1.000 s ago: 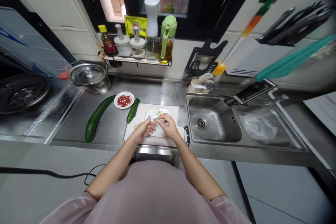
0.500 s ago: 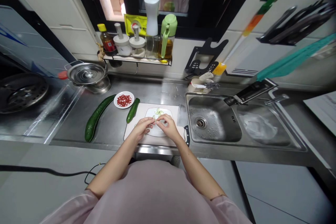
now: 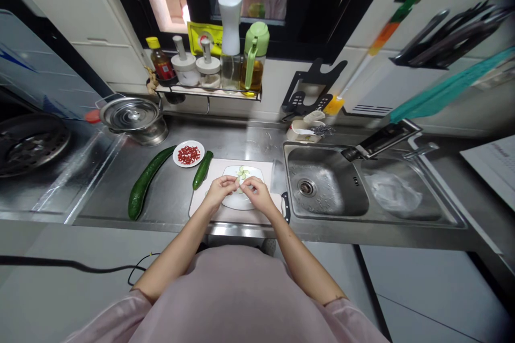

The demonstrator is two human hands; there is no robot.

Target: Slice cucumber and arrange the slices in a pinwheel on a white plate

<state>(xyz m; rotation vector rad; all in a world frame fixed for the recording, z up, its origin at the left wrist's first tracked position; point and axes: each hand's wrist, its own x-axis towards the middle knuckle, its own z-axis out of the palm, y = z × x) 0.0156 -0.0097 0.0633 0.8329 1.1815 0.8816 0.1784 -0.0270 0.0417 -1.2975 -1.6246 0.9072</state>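
Note:
Over a white plate [image 3: 237, 205], my left hand [image 3: 222, 190] and my right hand [image 3: 258, 193] meet with their fingertips pinched. Between them is a small pale cucumber slice [image 3: 238, 181], partly hidden by the fingers. Further back on the plate, several thin cucumber slices [image 3: 243, 172] lie fanned out like petals. The plate rests on a light cutting board [image 3: 219, 164]. Along the board's right side lies a knife [image 3: 286, 207] with a black, white-dotted handle. A cut piece of cucumber [image 3: 202, 170] leans at the board's left edge.
A long cucumber [image 3: 149, 182] and a small dish [image 3: 189, 165] of red bits lie to the left, with a lidded steel pot [image 3: 134, 118] behind. A double sink [image 3: 328, 182] is at right. Bottles and jars fill a wall shelf [image 3: 209, 91].
Both hands stay over the plate, and their fingertips have shifted slightly around the cucumber slice, which now shows more upright between them. The whole view has moved a little.

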